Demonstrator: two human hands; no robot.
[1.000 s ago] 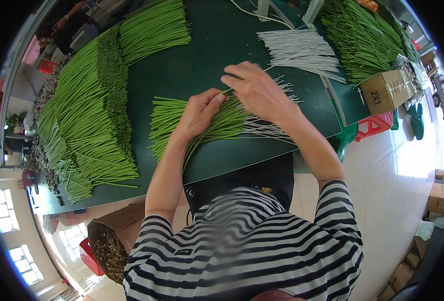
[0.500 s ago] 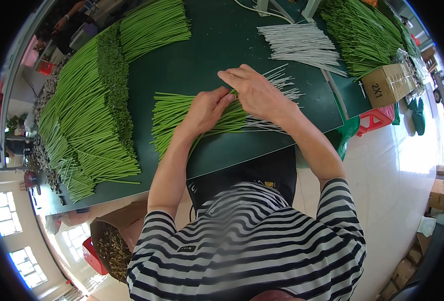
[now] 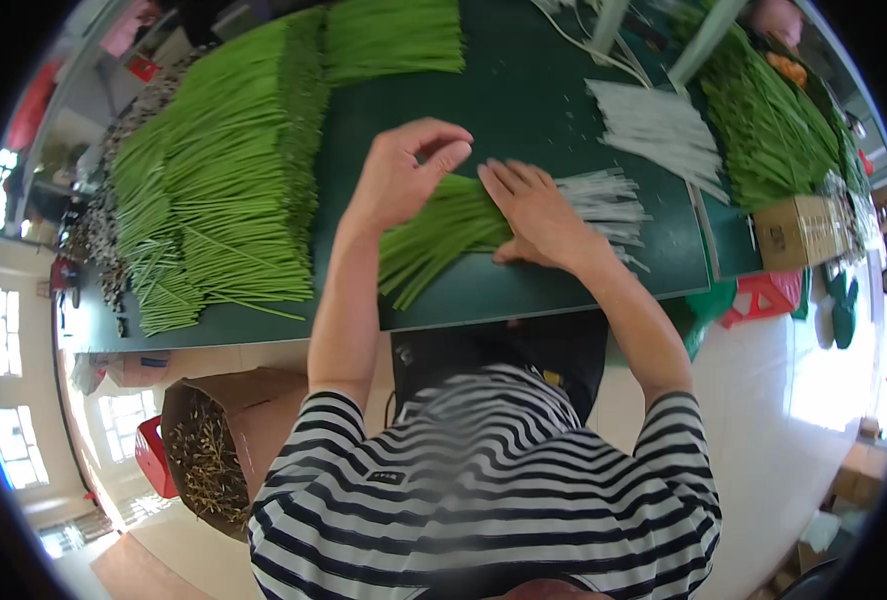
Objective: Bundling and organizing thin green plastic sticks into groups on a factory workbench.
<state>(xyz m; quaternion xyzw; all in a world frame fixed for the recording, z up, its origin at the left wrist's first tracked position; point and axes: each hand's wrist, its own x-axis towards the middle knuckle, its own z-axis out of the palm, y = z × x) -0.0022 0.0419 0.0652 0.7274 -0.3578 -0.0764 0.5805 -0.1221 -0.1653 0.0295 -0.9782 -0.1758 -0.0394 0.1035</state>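
Note:
My right hand [image 3: 538, 212] lies spread over a bundle of thin green stems [image 3: 453, 215] on the dark green table, pressing where the stems meet thin white sticks [image 3: 608, 205]. The white ends fan out to the right of this hand. My left hand [image 3: 408, 172] is raised above the left part of the bundle, thumb and fingers curved with a gap between them and nothing visible in it. Under my right palm, the joint between green and white is hidden.
Large piles of green stems [image 3: 233, 190] cover the table's left. A loose pile of white sticks [image 3: 653, 130] lies at the back right, near more green stems [image 3: 768, 110] and a cardboard box [image 3: 798, 232]. Metal posts [image 3: 703, 40] stand behind. A box of dry stalks [image 3: 208, 450] is below left.
My left hand has let go of the stems and lifted to the left. My right hand has flattened onto the bundle. The whole view has shifted, so the table stands further right and lower.

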